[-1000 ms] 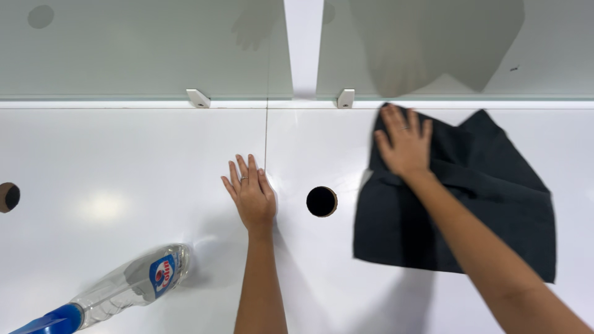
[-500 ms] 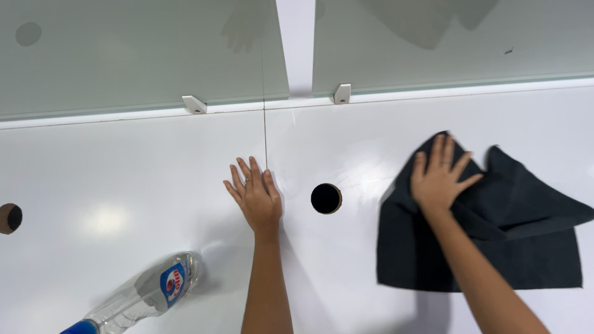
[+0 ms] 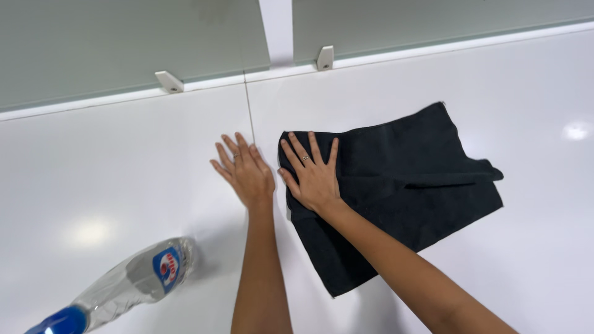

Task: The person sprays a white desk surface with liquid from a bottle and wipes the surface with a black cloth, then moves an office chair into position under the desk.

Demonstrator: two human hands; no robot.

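Head view: right hand [image 3: 314, 176] lies flat, fingers spread, pressing the black cloth's [image 3: 408, 185] left end onto the white table [image 3: 111, 167]. Left hand [image 3: 246, 173] rests spread just beside it, on bare table.

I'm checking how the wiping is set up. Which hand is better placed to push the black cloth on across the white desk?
Right. The right hand lies flat on the black cloth, fingers spread. The left hand rests on the bare white desk beside it, off the cloth.
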